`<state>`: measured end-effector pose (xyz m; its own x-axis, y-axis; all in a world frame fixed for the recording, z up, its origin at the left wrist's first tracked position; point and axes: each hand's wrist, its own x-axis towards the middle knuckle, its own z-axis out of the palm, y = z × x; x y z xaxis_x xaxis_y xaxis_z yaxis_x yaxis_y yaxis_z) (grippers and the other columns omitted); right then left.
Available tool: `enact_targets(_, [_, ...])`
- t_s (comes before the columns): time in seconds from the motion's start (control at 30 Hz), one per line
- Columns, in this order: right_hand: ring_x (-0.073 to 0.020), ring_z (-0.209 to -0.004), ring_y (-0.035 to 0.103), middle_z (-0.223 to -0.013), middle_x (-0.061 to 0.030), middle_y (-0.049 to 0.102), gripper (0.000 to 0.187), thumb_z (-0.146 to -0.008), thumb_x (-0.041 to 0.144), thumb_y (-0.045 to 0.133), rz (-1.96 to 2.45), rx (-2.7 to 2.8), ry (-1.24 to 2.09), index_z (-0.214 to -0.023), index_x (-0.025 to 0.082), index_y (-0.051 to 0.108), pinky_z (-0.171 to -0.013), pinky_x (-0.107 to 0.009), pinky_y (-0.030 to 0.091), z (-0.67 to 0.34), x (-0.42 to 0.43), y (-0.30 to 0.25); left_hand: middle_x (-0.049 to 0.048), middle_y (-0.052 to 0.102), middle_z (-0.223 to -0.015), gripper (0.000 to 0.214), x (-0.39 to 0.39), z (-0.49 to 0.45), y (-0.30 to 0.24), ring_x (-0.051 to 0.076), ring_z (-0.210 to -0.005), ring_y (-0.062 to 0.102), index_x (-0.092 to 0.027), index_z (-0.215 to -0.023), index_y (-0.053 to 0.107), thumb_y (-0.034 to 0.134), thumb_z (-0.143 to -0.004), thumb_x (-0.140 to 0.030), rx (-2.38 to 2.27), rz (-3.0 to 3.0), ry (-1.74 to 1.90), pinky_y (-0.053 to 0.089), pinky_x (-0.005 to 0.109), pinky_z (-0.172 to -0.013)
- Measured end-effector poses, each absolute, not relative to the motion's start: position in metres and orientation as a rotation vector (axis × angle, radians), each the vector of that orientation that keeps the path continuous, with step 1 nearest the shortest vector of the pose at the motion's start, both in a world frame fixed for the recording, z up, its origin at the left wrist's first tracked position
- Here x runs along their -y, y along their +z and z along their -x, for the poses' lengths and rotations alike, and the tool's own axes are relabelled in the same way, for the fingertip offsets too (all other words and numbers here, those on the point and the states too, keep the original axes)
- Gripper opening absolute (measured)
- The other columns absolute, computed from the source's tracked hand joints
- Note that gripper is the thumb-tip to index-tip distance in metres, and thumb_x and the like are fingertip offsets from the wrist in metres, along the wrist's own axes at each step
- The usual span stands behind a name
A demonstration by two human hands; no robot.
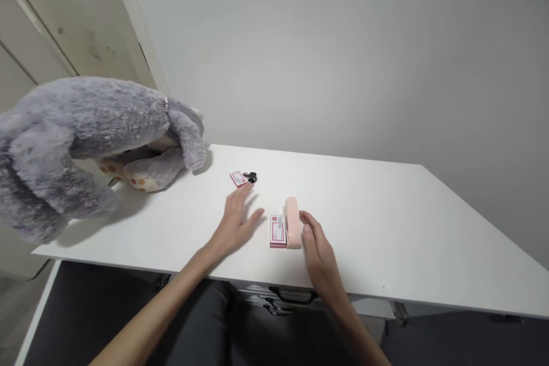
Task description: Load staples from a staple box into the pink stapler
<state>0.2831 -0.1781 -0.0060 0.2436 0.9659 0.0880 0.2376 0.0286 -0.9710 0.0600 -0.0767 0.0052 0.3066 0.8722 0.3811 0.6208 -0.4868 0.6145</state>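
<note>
White desk [407,223], pink stapler [293,224] beside box [278,230], right hand [319,251] near.

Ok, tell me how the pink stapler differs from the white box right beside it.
The pink stapler looks plain; the white box carries red printing. The stapler is longer, reaching farther back than the box. The stapler's far end is rounded; the box has square corners. Both sit on the white table.

At 9 o'clock the edge cuts off the plush toy [98,117]; at 6, print on the label [278,233] is too small to read
</note>
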Motion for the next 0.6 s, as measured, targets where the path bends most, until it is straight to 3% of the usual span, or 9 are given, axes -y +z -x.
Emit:
enact_targets(0.2, [-0.031, -0.156, 0.045, -0.166, -0.0086, 0.053, 0.063, -0.109, 0.061, 0.038, 1.468, 1.192, 0.867, -0.158, 0.024, 0.053, -0.128, -0.051, 0.039, -0.283, 0.178, -0.008, 0.0183, 0.021, -0.179, 0.072, 0.006, -0.029, -0.003, 0.046, -0.164, 0.018, -0.018, -0.163, 0.039, 0.052, -0.104, -0.056, -1.688, -2.441, 0.784, 0.024, 0.068, -0.129])
enact_targets(0.3, [-0.0307, -0.155, 0.047, -0.165, -0.0097, 0.054, 0.062, -0.109, 0.06, 0.04, 1.465, 1.191, 0.848, -0.157, 0.023, 0.054, -0.129, -0.052, 0.038, -0.282, 0.178, -0.006, 0.0156, 0.031, -0.176, 0.066, -0.006, -0.026, -0.005, 0.045, -0.164, 0.02, -0.017, -0.16, 0.045, 0.048, -0.106, -0.055, -1.72, -2.478, 0.642, 0.024, 0.066, -0.131])
enact_targets(0.47, [-0.0287, -0.154, 0.048, -0.164, -0.0113, 0.055, 0.062, -0.111, 0.059, 0.038, 1.452, 1.186, 0.847, -0.155, 0.019, 0.055, -0.131, -0.051, 0.033, -0.281, 0.179, -0.004, 0.0145, 0.06, -0.154, 0.043, 0.008, -0.025, -0.005, 0.036, -0.148, 0.049, -0.02, -0.138, 0.063, 0.05, -0.106, -0.047, -1.647, -2.48, 0.838, 0.037, 0.057, -0.127])
enact_targets(0.6, [-0.028, -0.154, 0.049, -0.163, -0.0108, 0.056, 0.06, -0.111, 0.058, 0.037, 1.431, 1.179, 0.854, -0.155, 0.021, 0.055, -0.131, -0.05, 0.033, -0.282, 0.179, -0.004, 0.013, 0.064, -0.143, 0.039, 0.042, -0.025, 0.007, 0.032, -0.138, 0.057, -0.022, -0.132, 0.063, 0.062, -0.102, -0.047, -1.406, -2.335, 0.889, 0.047, 0.054, -0.119])
